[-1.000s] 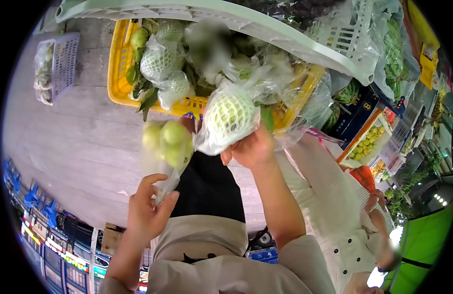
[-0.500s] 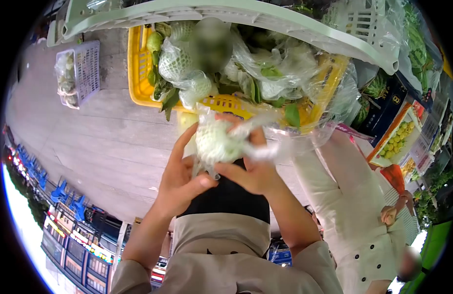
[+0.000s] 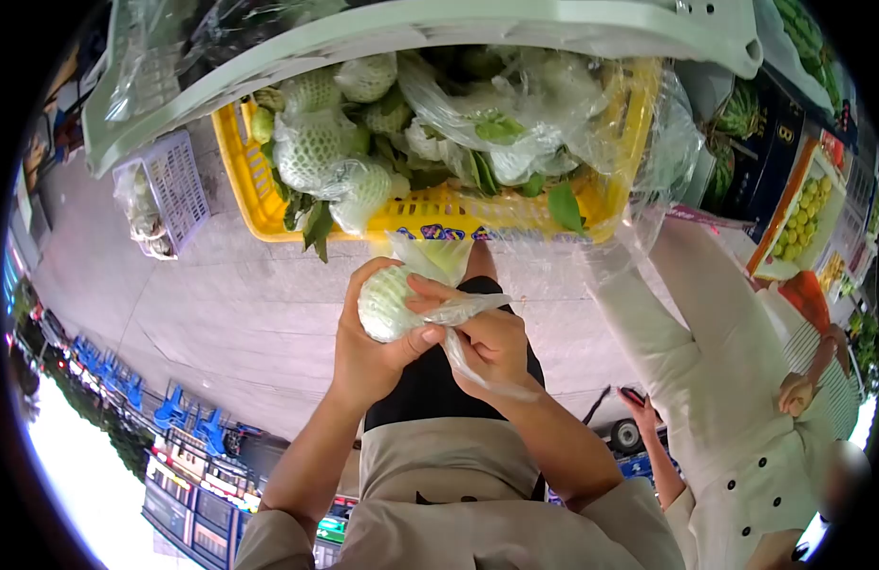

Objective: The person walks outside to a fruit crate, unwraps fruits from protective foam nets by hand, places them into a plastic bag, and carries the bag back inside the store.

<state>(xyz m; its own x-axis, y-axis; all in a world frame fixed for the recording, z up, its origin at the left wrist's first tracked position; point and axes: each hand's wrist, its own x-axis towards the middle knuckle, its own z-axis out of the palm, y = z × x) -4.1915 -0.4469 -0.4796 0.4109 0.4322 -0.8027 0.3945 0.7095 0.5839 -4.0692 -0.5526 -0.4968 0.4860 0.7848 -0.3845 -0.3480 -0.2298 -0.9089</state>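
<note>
My left hand (image 3: 371, 356) is wrapped round a pale green guava (image 3: 384, 306) that sits in a white foam net. A clear plastic bag (image 3: 463, 309) trails from it toward the right. My right hand (image 3: 491, 344) grips the twisted, loose part of this bag, its fingertips close to the fruit. Just beyond my hands, a yellow basket (image 3: 259, 217) holds several foam-netted guavas (image 3: 306, 152), green leaves (image 3: 565, 206) and crumpled plastic bags (image 3: 539, 104).
A pale green plastic rack edge (image 3: 411, 33) crosses above the basket. A lilac crate (image 3: 180, 185) stands on the paved ground at left. At right are a person in white trousers (image 3: 648, 332), a box of yellow-green fruit (image 3: 802, 220) and watermelons (image 3: 738, 109).
The guava has shifted slightly left and down, and my left hand now closes round it. My right hand has gathered the bag's plastic into a twist. The view has tilted somewhat.
</note>
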